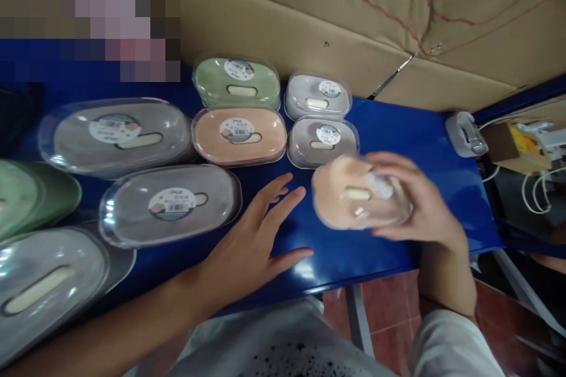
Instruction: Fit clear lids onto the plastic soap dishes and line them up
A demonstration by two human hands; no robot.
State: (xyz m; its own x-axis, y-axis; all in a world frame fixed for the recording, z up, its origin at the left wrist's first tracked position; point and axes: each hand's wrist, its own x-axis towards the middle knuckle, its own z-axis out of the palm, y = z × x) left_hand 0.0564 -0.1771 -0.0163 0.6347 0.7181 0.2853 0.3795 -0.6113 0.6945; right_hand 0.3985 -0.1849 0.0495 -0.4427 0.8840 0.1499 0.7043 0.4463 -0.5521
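Observation:
My right hand point(420, 203) grips a small peach oval box point(354, 200) with a clear lid, blurred by motion, just above the blue table point(398, 135). My left hand point(256, 241) lies open and flat on the table beside it, fingers spread, holding nothing. Behind them stand more lidded boxes in rows: two small grey ones point(322, 140), a peach one point(239, 135) and a green one point(236, 79). Larger grey boxes point(170, 205) lie to the left.
Corrugated cardboard point(375, 11) leans behind the table. A white plastic object point(466, 134) sits at the table's right end, with a carton and white cables point(537, 188) beyond it. Green boxes point(30, 197) lie at the far left. Red floor tiles show below the table edge.

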